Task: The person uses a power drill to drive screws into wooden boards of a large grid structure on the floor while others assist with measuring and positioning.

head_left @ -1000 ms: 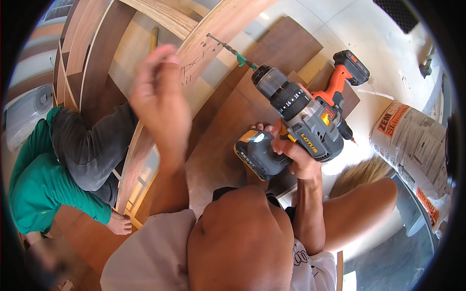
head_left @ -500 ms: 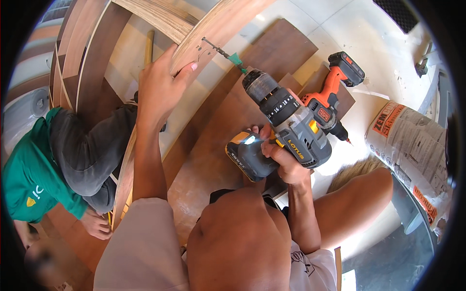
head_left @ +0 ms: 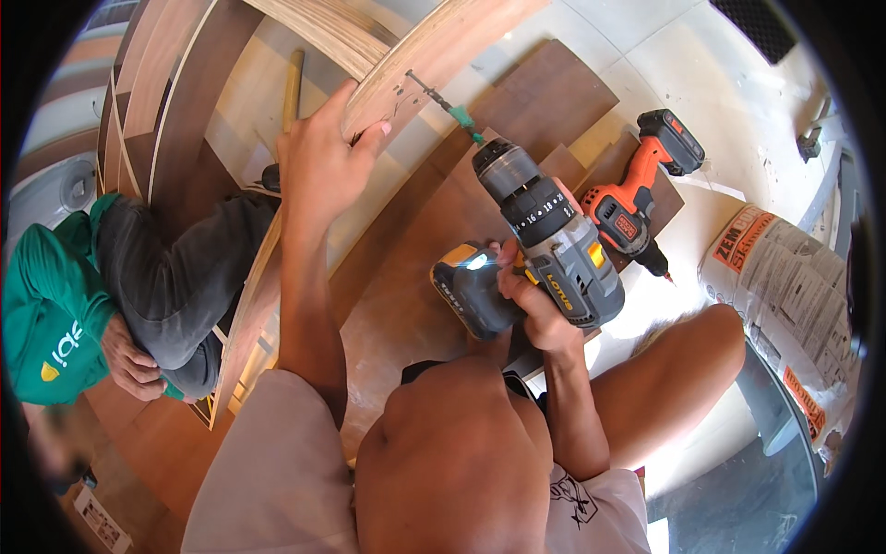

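In my right hand (head_left: pixel 537 300) is a grey and black cordless drill (head_left: pixel 568 263) with yellow accents, gripped by its handle. A long thin bit (head_left: pixel 426 88) extends from its chuck, wrapped near the base in something green (head_left: pixel 461 117). The bit's tip meets the face of a curved wooden frame (head_left: pixel 471 32), close to several small dark marks. My left hand (head_left: pixel 323 157) is clasped over the frame's edge, thumb on the marked face and fingers mostly hidden behind. Whether the tip has entered the wood, I cannot tell.
An orange and black drill (head_left: pixel 623 210) lies on brown boards (head_left: pixel 554 92) to the right. Beyond it stands a white and orange printed sack (head_left: pixel 775 277). At left sits a person in a green top (head_left: pixel 60 305). Inside the frame is a wooden handle (head_left: pixel 293 88).
The view has shifted slightly, so the frame and drill sit a little further right. The other person's hand has come up from the frame's lower edge to their leg.
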`<state>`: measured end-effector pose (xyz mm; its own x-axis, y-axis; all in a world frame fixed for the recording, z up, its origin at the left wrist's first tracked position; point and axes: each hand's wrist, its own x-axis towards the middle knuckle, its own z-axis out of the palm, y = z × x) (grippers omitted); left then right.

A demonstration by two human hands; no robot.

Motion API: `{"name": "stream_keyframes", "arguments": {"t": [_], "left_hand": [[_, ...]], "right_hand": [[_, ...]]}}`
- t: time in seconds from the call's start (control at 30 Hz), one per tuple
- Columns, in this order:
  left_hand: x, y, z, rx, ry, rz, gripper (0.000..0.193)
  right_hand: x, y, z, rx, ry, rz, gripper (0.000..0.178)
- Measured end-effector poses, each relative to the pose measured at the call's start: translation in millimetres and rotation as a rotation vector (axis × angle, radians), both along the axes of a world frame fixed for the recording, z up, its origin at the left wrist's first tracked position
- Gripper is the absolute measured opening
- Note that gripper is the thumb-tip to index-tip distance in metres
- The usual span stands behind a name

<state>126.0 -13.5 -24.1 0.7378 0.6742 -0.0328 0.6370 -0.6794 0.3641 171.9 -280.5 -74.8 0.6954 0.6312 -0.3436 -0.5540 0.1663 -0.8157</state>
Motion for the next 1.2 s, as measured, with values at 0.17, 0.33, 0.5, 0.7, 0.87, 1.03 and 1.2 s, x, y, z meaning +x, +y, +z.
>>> {"name": "stream_keyframes", "arguments": {"t": [0.17,0.33,0.5,0.7,0.87,1.03,1.2], "left_hand": [[5.0,-0.3,1.5,0.001,0.006,-0.02,0.054],[2.2,-1.0,4.5,0.011,0.032,0.012,0.056],[4.9,-4.1,4.2,-0.022,0.068,0.042,0.058],[2.7,-3.6,4.0,-0.012,0.064,0.074,0.059],[5.9,-6.3,7.3,-0.014,0.085,0.085,0.058],[6.3,-8.9,8.9,0.0,0.099,0.095,0.057],[3.5,-7.9,7.8,-0.012,0.043,0.065,0.054]], "right_hand": [[-2.8,2.4,-2.4,0.05,-0.05,-0.026,0.094],[-1.4,8.8,0.6,0.016,0.045,-0.025,0.031],[-2.0,10.3,-11.3,0.051,0.018,0.007,0.088],[0.4,17.9,-15.6,0.134,0.067,0.01,0.101],[1.0,22.1,-11.0,0.098,0.051,0.003,0.099],[-1.6,29.0,-16.8,0.125,-0.017,-0.011,0.092],[1.7,31.0,-13.2,0.153,0.105,0.021,0.092]]}}
